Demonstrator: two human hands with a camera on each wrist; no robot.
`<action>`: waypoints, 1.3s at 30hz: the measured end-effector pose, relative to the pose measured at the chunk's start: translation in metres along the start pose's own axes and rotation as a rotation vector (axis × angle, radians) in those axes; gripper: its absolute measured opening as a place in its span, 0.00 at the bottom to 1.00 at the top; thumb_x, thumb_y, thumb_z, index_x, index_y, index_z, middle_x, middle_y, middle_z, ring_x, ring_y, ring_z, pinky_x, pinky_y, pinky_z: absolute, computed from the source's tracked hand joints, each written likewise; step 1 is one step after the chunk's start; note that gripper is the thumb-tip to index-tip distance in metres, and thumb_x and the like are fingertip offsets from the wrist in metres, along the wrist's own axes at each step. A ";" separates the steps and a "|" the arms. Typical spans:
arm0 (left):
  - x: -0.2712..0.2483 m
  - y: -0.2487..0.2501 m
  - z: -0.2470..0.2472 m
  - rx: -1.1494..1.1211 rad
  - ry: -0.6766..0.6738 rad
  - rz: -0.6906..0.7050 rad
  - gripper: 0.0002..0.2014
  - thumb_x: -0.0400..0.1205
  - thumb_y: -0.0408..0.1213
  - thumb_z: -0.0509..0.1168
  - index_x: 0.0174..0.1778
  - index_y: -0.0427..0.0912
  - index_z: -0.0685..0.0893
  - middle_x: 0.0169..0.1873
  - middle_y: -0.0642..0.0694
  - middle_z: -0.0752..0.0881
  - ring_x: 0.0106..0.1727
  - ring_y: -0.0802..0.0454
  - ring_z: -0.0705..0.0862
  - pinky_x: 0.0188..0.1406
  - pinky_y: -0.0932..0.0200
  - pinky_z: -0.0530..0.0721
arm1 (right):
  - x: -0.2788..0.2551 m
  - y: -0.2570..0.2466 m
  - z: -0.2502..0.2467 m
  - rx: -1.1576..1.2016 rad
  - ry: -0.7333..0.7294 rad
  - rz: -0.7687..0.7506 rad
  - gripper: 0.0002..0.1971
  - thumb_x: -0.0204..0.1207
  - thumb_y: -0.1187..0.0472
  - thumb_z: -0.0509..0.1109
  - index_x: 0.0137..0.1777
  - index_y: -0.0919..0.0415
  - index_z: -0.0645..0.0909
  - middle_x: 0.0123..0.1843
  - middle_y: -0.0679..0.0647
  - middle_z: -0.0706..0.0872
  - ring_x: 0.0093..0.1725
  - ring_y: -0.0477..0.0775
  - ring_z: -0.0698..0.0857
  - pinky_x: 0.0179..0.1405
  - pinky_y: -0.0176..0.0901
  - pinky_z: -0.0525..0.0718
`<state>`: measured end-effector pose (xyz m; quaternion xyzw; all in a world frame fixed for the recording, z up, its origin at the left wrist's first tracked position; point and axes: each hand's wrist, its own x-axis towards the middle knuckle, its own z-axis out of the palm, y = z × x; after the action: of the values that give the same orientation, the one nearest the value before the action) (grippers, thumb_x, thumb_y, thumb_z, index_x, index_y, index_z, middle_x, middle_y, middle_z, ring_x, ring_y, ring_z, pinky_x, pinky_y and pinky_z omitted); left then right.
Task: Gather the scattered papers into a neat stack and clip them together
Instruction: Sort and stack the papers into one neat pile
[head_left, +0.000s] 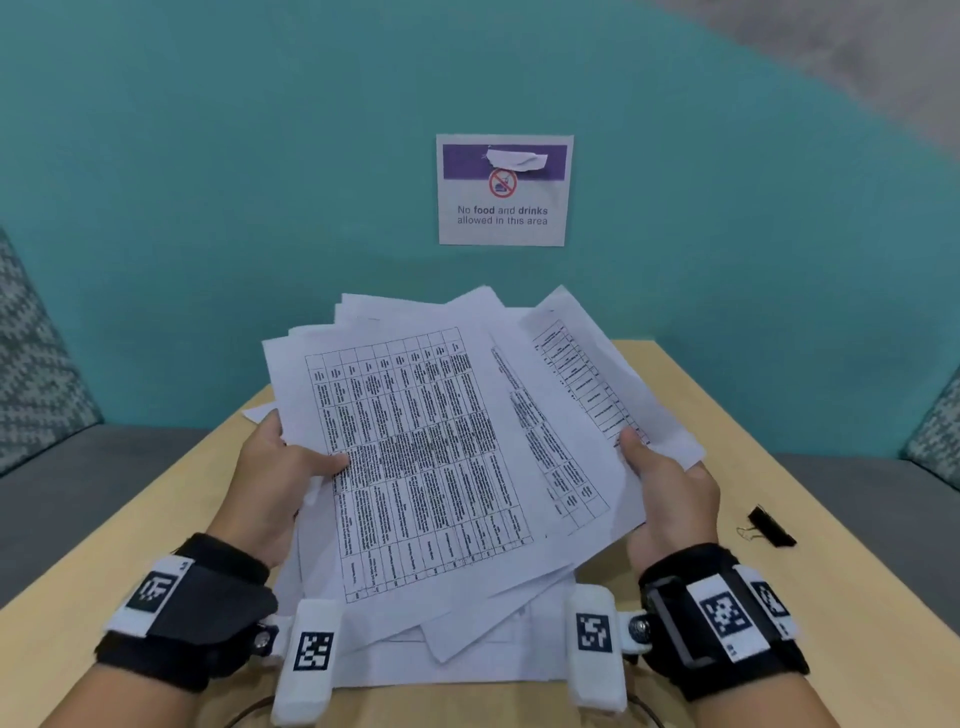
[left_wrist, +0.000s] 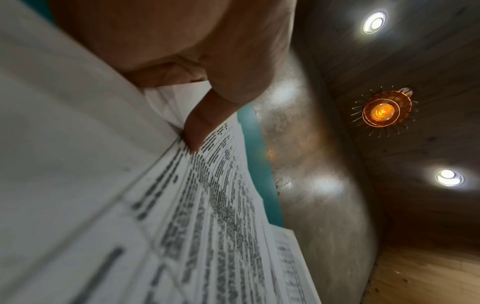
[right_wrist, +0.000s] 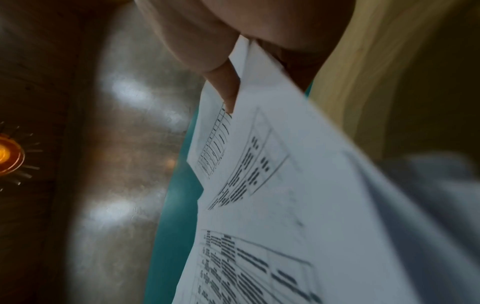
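You are holding the papers (head_left: 447, 457) above the table (head_left: 727, 519), left hand (head_left: 275, 483) and right hand (head_left: 670, 499) pinching opposite edges, sheets fanned crookedly. Gathering step; next likely squaring edges, then fetching the clip (head_left: 771, 527).

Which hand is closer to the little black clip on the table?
The right hand. It grips the papers at their right edge, with the black clip lying just beyond it on the table. The left hand grips the papers' far left edge.
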<state>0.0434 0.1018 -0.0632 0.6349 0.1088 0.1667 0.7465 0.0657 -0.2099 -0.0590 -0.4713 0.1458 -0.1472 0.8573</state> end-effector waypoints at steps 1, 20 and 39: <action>0.001 0.000 -0.001 0.005 0.010 -0.001 0.30 0.79 0.09 0.64 0.72 0.40 0.84 0.65 0.42 0.93 0.67 0.37 0.90 0.71 0.33 0.85 | 0.002 0.000 -0.002 0.009 0.021 -0.002 0.15 0.75 0.67 0.78 0.61 0.58 0.87 0.55 0.57 0.93 0.54 0.62 0.92 0.58 0.63 0.89; 0.007 -0.008 -0.012 0.429 -0.072 -0.278 0.25 0.78 0.12 0.71 0.67 0.40 0.82 0.57 0.35 0.92 0.57 0.31 0.91 0.58 0.34 0.89 | 0.013 -0.046 -0.025 0.192 0.408 -0.045 0.26 0.74 0.61 0.76 0.72 0.59 0.77 0.64 0.57 0.84 0.58 0.63 0.88 0.60 0.63 0.86; 0.009 -0.010 -0.005 0.334 -0.109 -0.373 0.45 0.66 0.82 0.68 0.59 0.43 0.89 0.48 0.37 0.91 0.45 0.39 0.86 0.47 0.48 0.82 | -0.005 0.015 0.001 -0.394 -0.319 0.148 0.17 0.75 0.80 0.66 0.56 0.63 0.88 0.54 0.63 0.93 0.53 0.67 0.92 0.59 0.65 0.87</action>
<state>0.0508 0.1080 -0.0731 0.7264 0.2096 -0.0287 0.6540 0.0631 -0.1998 -0.0705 -0.6344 0.0685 0.0232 0.7696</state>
